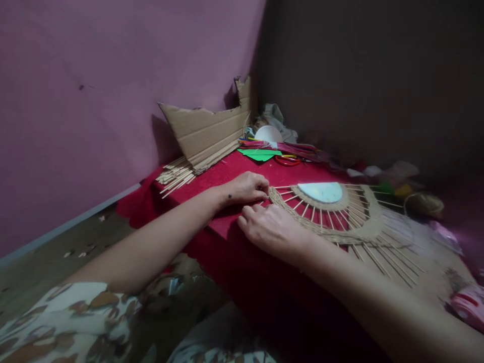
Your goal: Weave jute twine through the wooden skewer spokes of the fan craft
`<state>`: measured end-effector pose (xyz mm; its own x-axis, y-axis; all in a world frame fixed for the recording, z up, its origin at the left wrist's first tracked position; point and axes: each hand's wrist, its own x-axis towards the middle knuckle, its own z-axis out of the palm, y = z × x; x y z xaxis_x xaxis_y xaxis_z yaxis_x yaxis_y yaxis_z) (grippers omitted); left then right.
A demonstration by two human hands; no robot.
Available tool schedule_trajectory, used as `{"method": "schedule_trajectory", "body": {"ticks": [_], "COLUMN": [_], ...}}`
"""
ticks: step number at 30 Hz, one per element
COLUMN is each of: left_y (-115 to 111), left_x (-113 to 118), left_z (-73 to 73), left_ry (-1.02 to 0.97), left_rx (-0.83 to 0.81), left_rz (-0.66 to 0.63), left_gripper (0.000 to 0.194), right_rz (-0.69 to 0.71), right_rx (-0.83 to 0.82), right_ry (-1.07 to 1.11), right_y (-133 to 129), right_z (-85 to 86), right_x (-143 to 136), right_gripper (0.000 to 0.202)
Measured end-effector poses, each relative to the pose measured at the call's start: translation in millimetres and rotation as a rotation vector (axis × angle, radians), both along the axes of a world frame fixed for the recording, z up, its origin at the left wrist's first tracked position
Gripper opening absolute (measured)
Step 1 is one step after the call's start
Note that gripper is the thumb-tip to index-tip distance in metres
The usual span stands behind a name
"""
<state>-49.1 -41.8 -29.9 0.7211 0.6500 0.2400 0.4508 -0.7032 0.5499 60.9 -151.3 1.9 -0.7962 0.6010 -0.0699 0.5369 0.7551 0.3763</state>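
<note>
A half-round craft piece lies on the red cloth, made of thin wooden sticks spreading from a pale blue half disc. Brown twine is woven across the sticks in a curved band. At the band's left end, my left hand is closed, with thumb and fingers pinched together on the twine. Just below it, my right hand is closed with curled fingers beside the same end. Whatever its fingers hold is hidden. The right forearm covers part of the piece's near side.
Torn cardboard leans by the pink wall, with a bundle of loose sticks at its foot. Behind the piece lie red-handled scissors and green sheets. A twine ball and a pink object are on the right.
</note>
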Motion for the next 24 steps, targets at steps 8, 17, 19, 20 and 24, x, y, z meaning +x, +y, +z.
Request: {"method": "schedule_trajectory", "body": {"ticks": [8, 17, 19, 20, 24], "left_y": [2, 5, 4, 4, 4], "left_x": [-1, -2, -2, -2, -2], "left_z": [-2.4, -5.1, -4.7, -4.2, -2.1], "left_ry": [-0.013, -0.025, -0.021, -0.016, 0.001], "left_rx": [0.02, 0.034, 0.037, 0.04, 0.049], "left_rz": [-0.025, -0.042, -0.044, -0.046, -0.048], "left_gripper": [0.007, 0.006, 0.006, 0.006, 0.003], "right_rz": [0.125, 0.306, 0.361, 0.386, 0.401], "right_rx": [-0.01, 0.033, 0.077, 0.1, 0.171], "right_ry": [-0.097, -0.103, -0.058, -0.036, 0.018], "right_y": [6, 16, 15, 14, 9], "right_z": [4.3, 2.7, 2.3, 2.0, 1.0], "right_x": [10, 35, 42, 47, 70], "right_gripper": [0.026, 0.029, 0.03, 0.03, 0.032]}}
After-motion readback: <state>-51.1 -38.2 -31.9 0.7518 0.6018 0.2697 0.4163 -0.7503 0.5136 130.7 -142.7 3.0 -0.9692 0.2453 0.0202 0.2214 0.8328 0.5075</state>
